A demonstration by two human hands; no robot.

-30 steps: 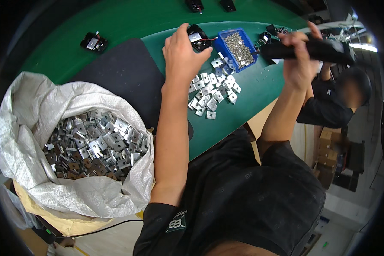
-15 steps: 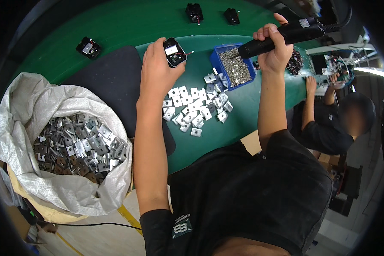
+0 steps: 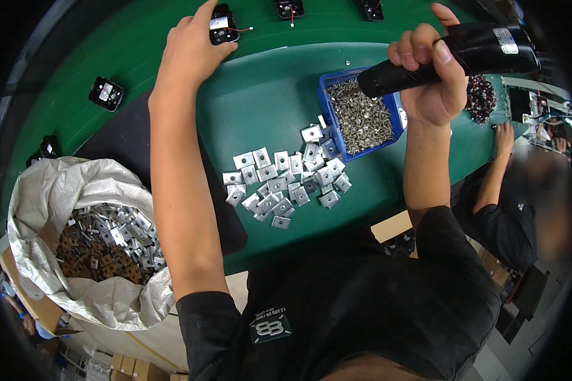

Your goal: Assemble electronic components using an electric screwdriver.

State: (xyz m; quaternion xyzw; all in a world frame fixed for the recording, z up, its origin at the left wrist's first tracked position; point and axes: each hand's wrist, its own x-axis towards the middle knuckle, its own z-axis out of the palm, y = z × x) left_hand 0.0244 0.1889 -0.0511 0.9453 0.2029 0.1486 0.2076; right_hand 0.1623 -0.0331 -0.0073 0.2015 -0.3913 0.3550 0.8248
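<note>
At the far left of the bench my left hand (image 3: 194, 51) grips a small black plastic housing (image 3: 230, 33) by its sides, thumb at the near edge. A bright metal plate and a short red wire with a white connector show inside the housing. My right hand (image 3: 435, 82) is wrapped around a black electric screwdriver (image 3: 489, 52), its front end over a blue bin (image 3: 351, 154) of small silver screws (image 3: 362, 120). The screwdriver's tip is hard to make out against the screws. Square metal plates with holes (image 3: 279, 184) lie loosely heaped left of the bin.
Several other black housings (image 3: 106, 94) sit on the green belt (image 3: 140, 44). A white woven sack (image 3: 38, 235) of metal clips stands at the left, beside a dark mat (image 3: 130, 140). Dark small parts (image 3: 481, 98) are piled at the right, near a co-worker's arm (image 3: 494, 168).
My left hand has carried the housing away and leftward onto the belt area. My right hand has shifted a little right with the screwdriver. The view has moved too.
</note>
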